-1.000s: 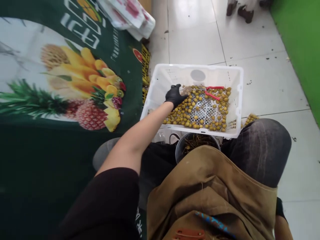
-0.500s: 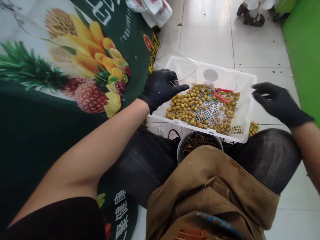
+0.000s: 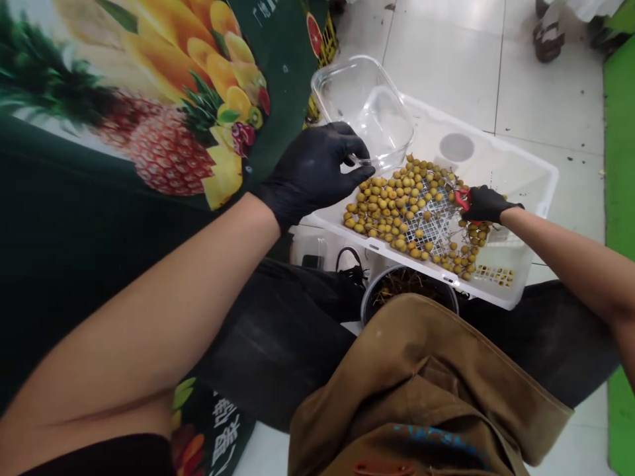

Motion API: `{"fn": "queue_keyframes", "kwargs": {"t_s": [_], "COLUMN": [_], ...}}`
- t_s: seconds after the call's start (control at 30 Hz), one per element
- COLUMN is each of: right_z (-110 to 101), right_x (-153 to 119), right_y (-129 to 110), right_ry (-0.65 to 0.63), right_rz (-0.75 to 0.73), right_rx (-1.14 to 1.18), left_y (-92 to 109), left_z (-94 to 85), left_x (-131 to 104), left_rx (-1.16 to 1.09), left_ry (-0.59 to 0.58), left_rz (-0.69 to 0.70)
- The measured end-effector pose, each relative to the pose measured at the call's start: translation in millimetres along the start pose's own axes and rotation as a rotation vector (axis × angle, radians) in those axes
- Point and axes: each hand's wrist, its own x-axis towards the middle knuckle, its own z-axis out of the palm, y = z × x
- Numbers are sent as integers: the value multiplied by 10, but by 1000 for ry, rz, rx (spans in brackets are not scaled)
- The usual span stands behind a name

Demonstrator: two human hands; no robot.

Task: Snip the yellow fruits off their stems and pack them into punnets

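Observation:
My left hand (image 3: 325, 168), in a black glove, pinches the near rim of a clear plastic box (image 3: 364, 99), which looks empty. The box is held over the far left corner of a white plastic crate (image 3: 538, 205). Inside the crate lie many small yellow-brown round fruits that look like longans (image 3: 381, 198), some on thin stems. My right hand (image 3: 486, 203), also gloved in black, is closed around the red handles of a pair of snips (image 3: 462, 198) at the crate's right side. The blades are hard to make out among the fruit.
Below the crate, between my legs, stands a round bucket (image 3: 367, 307) with twigs in it. A dark fruit-printed panel (image 3: 54, 198) rises on my left and a green panel (image 3: 618, 198) on the right. Another person's shoe (image 3: 548, 41) shows at the top right.
My right hand has moved left from beyond the crate's right edge and taken hold of the red snips. The clear box is now tilted up more into sight in my left hand.

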Motion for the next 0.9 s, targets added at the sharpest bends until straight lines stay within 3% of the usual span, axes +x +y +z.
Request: {"fn": "queue_keyframes", "kwargs": {"t_s": [0.1, 0.17, 0.27, 0.4, 0.5, 0.63, 0.77, 0.9], "right_z": [-144, -265, -447, -576, -569, -567, -626, -651], "right_x": [-106, -210, -410, -722, -981, -1308, -1455, -1423], "right_y": [-11, -4, 48, 114, 60, -107, -147, -78], "right_ry": [-42, -47, 18, 177, 275, 306, 328, 390], "right_rz": [-11, 4, 94, 253, 191, 57, 5, 18], "right_rx": [4, -5, 138, 652, 817, 917, 966, 961], "left_y": [-35, -55, -44, 49, 136, 272, 436, 467], "left_z": [19, 142, 504, 1082, 1406, 1745, 2020, 2141], "left_x": [87, 158, 240, 245, 199, 151, 98, 70], "left_rx": [-85, -110, -170, -227, -103, -53, -122, -179], "left_ry": [-5, -45, -186, -410, -532, -733, -759, -740], "left_rz": [-38, -7, 97, 279, 352, 383, 480, 557]}}
